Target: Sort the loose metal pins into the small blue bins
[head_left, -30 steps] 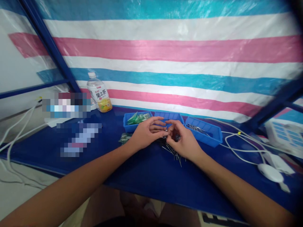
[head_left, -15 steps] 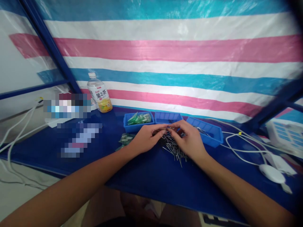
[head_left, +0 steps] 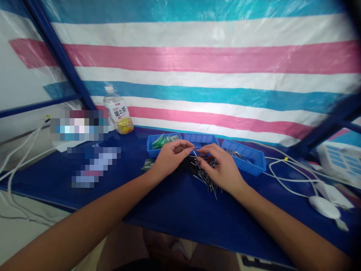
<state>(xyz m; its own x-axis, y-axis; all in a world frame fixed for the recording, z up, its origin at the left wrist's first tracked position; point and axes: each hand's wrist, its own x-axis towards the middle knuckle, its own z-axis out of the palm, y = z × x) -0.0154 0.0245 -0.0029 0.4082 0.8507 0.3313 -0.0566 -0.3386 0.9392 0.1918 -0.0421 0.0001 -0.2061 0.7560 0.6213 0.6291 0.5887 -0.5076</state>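
Note:
A thin metal pin (head_left: pixel 194 153) slants between my two hands above the desk. My left hand (head_left: pixel 172 156) is closed, its thumb and forefinger pinching the upper end. My right hand (head_left: pixel 221 163) is curled, with thumb and fingertips at the pin's lower end; the exact contact is too small to make out. Under and between the hands lies a loose pile of similar thin metal pins (head_left: pixel 210 181), some with dark ends. Beside my left wrist sits a small clear bag (head_left: pixel 147 164), partly hidden.
Behind my hands stand a blue bin with green plastic bags (head_left: pixel 153 152), a middle blue bin (head_left: pixel 201 139), and a right blue bin (head_left: pixel 254 167) holding several pins. A drink bottle (head_left: pixel 118 111) is at back left. White cables (head_left: pixel 278 177) and a white device (head_left: pixel 324 207) lie right.
My hands have drawn slightly apart, the left one shifting left and up. The pin between the fingertips now shows more clearly, as do pins in the right bin.

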